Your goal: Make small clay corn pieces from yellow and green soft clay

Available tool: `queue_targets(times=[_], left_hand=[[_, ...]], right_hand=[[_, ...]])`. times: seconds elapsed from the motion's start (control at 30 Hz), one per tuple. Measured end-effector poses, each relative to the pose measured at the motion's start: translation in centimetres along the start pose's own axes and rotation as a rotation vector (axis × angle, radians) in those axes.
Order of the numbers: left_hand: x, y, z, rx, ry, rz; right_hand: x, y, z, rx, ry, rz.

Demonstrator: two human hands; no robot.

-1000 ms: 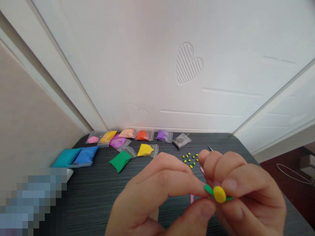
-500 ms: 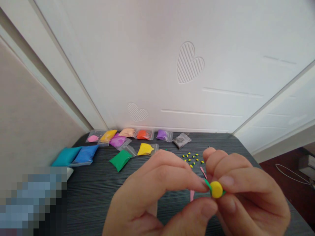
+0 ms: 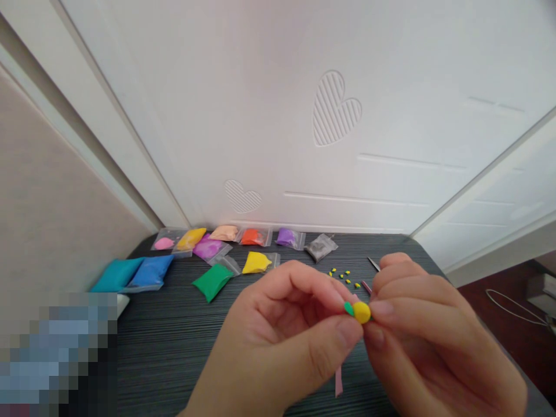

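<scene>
Between my two hands is a small piece of modelling clay point(image 3: 362, 313), a round yellow disc with green strips at its sides. My left hand point(image 3: 286, 341) pinches it by the green strip with thumb and index finger. From the other side, my right hand point(image 3: 438, 341) grips its right edge between thumb and fingertips. Behind the hands, several tiny yellow-and-green pieces point(image 3: 347, 281) lie on the dark table point(image 3: 174, 347). A pink tool point(image 3: 339, 382) shows partly under my left hand.
Bags of coloured clay line the table's back and left, among them a green bag point(image 3: 214, 282), a yellow bag point(image 3: 257, 262) and a blue bag point(image 3: 151, 273). A pointed metal tool point(image 3: 373, 263) lies behind my right hand. A white panel point(image 3: 278, 116) rises behind the table.
Both hands have moved slightly left and up with the clay piece. My left thumb and index finger have closed in on the green strip, and the yellow disc has tilted.
</scene>
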State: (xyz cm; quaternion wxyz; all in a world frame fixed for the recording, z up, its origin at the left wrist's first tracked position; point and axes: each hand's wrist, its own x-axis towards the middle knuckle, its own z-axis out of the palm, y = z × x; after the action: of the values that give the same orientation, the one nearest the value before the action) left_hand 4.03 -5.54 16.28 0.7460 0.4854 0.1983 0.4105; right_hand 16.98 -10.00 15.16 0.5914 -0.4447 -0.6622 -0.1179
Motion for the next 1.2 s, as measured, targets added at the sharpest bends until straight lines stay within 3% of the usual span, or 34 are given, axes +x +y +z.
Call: queue_targets(times=[0.37, 0.67, 1.0, 1.2], left_hand=[[0.3, 0.1, -0.2, 0.135, 0.053, 0.118], [0.1, 0.1, 0.0, 0.156, 0.095, 0.105], [0.2, 0.1, 0.0, 0.132, 0.099, 0.084], [0.2, 0.2, 0.0, 0.097, 0.086, 0.066]], right_hand=[[-0.1, 0.2, -0.2, 0.033, -0.074, 0.009], [0.9, 0.0, -0.2, -0.03, -0.084, -0.074], [0.6, -0.1, -0.6, -0.121, -0.17, -0.072], [0.2, 0.0, -0.3, -0.08, -0.093, -0.03]])
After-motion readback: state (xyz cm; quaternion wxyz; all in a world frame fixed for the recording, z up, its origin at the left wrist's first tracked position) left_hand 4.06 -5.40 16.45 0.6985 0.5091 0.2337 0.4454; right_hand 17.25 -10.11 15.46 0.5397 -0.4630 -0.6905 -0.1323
